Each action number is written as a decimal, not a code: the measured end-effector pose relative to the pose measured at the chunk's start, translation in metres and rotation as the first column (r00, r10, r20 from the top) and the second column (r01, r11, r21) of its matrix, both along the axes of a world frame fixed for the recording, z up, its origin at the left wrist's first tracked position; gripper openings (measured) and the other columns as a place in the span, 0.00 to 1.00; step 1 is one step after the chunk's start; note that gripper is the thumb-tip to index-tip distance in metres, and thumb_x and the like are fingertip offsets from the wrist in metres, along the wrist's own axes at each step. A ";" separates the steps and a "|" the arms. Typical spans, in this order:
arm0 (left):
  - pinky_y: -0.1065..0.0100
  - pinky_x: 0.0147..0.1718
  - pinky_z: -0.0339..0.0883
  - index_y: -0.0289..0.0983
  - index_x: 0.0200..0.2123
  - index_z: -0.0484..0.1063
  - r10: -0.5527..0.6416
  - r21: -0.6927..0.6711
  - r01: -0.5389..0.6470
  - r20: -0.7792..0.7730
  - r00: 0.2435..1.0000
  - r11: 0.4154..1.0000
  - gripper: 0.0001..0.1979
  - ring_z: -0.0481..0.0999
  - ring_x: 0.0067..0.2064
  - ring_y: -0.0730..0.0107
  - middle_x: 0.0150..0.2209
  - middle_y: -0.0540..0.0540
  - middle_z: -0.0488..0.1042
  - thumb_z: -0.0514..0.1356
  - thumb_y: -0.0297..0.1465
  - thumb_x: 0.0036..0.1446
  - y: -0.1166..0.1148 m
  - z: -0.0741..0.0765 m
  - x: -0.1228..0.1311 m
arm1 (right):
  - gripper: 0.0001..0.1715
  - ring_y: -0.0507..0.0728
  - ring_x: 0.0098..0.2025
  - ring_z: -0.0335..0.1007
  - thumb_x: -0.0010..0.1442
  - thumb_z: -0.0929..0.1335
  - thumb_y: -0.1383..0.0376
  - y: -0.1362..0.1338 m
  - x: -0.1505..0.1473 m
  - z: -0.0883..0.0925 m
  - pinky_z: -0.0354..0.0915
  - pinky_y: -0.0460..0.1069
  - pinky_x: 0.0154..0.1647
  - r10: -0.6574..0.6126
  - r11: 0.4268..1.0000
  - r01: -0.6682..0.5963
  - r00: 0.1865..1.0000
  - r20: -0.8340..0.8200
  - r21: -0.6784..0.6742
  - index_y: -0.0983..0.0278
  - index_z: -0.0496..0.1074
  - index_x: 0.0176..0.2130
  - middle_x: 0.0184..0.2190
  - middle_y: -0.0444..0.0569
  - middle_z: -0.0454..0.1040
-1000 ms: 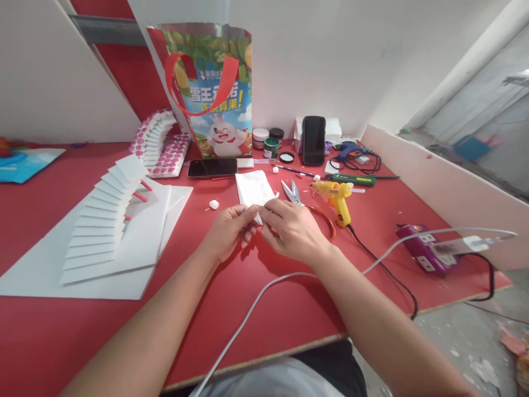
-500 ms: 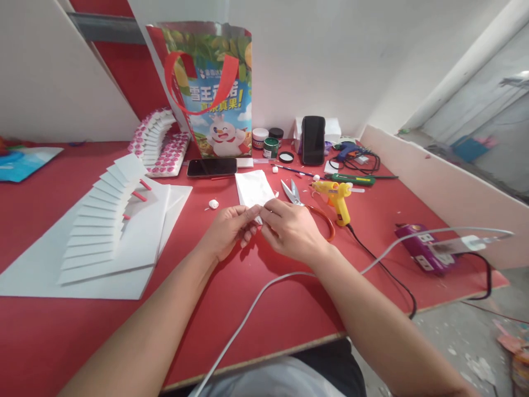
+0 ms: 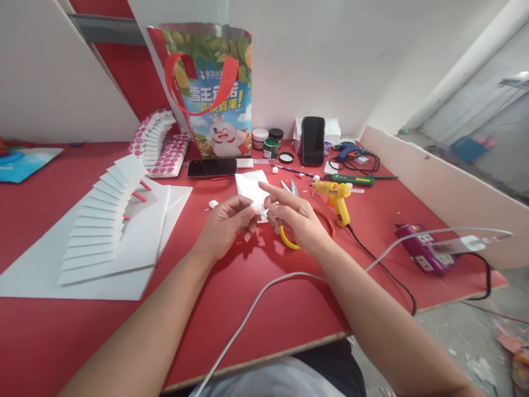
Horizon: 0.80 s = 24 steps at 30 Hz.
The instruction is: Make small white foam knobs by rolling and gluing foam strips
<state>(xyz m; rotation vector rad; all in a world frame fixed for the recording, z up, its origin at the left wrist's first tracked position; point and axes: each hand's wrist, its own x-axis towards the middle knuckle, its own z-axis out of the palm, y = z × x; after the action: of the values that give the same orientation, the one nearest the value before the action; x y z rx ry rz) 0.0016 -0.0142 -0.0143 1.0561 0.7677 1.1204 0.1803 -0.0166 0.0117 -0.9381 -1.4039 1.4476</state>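
Note:
Between my two hands is a small, crumpled white piece (image 3: 259, 209) that looks like tissue paper. My left hand (image 3: 226, 223) pinches it between thumb and fingers. The thumb and lower fingers of my right hand (image 3: 295, 220) close on its other end, while the index finger stretches out above. Behind them a folded white tissue (image 3: 248, 184) lies flat on the red table. Scissors (image 3: 290, 234) with yellow and orange handles lie partly beneath my right hand. A small white wad (image 3: 213, 204) rests just beyond my left hand.
A fan-like model of white steps (image 3: 97, 220) stands on white boards at left. A phone (image 3: 212, 167) lies before a printed bag (image 3: 219, 94). To the right are a yellow glue gun (image 3: 336, 198), a green-handled tool (image 3: 352, 180) and a purple box (image 3: 427, 248). A white cable (image 3: 264, 289) crosses the front.
My hands have moved slightly apart, and the white piece now shows between them. My right index finger has lifted and straightened. The scissors' yellow handle has come into view.

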 end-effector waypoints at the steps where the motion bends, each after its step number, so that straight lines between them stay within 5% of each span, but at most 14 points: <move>1: 0.76 0.19 0.64 0.36 0.33 0.74 0.007 0.020 -0.007 -0.014 1.000 1.000 0.14 0.70 0.22 0.77 0.24 0.52 0.73 0.70 0.40 0.53 0.000 0.000 0.000 | 0.28 0.47 0.26 0.61 0.58 0.67 0.64 0.001 0.000 -0.001 0.62 0.45 0.24 -0.015 0.997 0.010 0.998 -0.055 -0.077 0.61 0.73 0.57 0.35 0.44 0.68; 4: 0.74 0.21 0.65 0.37 0.36 0.75 0.037 0.072 -0.032 -0.061 0.997 0.997 0.11 0.70 0.23 0.76 0.24 0.52 0.72 0.69 0.38 0.54 -0.001 0.000 0.000 | 0.25 0.48 0.25 0.63 0.58 0.69 0.59 0.002 -0.002 -0.003 0.60 0.45 0.21 -0.025 0.976 -0.004 0.991 -0.130 -0.216 0.65 0.75 0.54 0.29 0.43 0.69; 7: 0.74 0.21 0.64 0.38 0.38 0.76 0.074 0.120 -0.060 -0.117 0.990 0.991 0.12 0.69 0.22 0.76 0.23 0.54 0.72 0.69 0.37 0.54 -0.001 0.002 0.000 | 0.26 0.48 0.24 0.63 0.57 0.72 0.57 0.002 -0.004 -0.004 0.62 0.45 0.22 -0.004 0.975 -0.030 0.988 -0.154 -0.218 0.66 0.75 0.53 0.27 0.42 0.70; 12: 0.72 0.26 0.66 0.38 0.40 0.76 0.171 0.241 -0.110 -0.252 0.952 0.964 0.12 0.69 0.24 0.76 0.25 0.53 0.71 0.68 0.37 0.55 -0.003 0.004 0.001 | 0.26 0.47 0.26 0.65 0.54 0.73 0.60 0.002 -0.004 -0.004 0.65 0.46 0.25 -0.010 0.997 0.007 0.999 -0.045 -0.074 0.63 0.74 0.52 0.31 0.42 0.70; 17: 0.72 0.34 0.68 0.39 0.42 0.77 0.279 0.444 -0.121 -0.311 0.908 0.888 0.09 0.73 0.34 0.73 0.39 0.48 0.74 0.66 0.35 0.59 -0.006 0.004 0.003 | 0.26 0.49 0.32 0.68 0.52 0.73 0.62 0.006 -0.004 -0.011 0.66 0.46 0.30 -0.072 0.996 0.072 0.997 -0.001 0.059 0.63 0.70 0.51 0.37 0.45 0.72; 21: 0.70 0.42 0.69 0.40 0.45 0.77 0.338 0.548 -0.101 -0.351 0.874 0.830 0.09 0.74 0.42 0.69 0.44 0.45 0.74 0.63 0.33 0.61 -0.005 0.003 0.003 | 0.16 0.50 0.33 0.68 0.52 0.73 0.63 0.006 -0.003 -0.012 0.65 0.46 0.31 -0.184 0.966 0.171 0.982 0.049 0.191 0.64 0.68 0.40 0.36 0.45 0.72; 24: 0.69 0.44 0.69 0.40 0.47 0.77 0.331 0.535 -0.105 -0.346 0.878 0.838 0.11 0.75 0.44 0.68 0.45 0.44 0.74 0.63 0.33 0.62 -0.004 0.001 0.002 | 0.10 0.49 0.29 0.66 0.54 0.71 0.63 0.004 -0.002 -0.010 0.63 0.46 0.29 -0.210 0.956 0.180 0.971 0.112 0.233 0.63 0.68 0.36 0.31 0.42 0.70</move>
<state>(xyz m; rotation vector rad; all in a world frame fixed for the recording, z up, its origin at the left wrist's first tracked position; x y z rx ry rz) 0.0039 -0.0186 -0.0132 1.7338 0.9908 1.3517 0.1784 -0.0124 0.0016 -1.0148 -1.4907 1.0730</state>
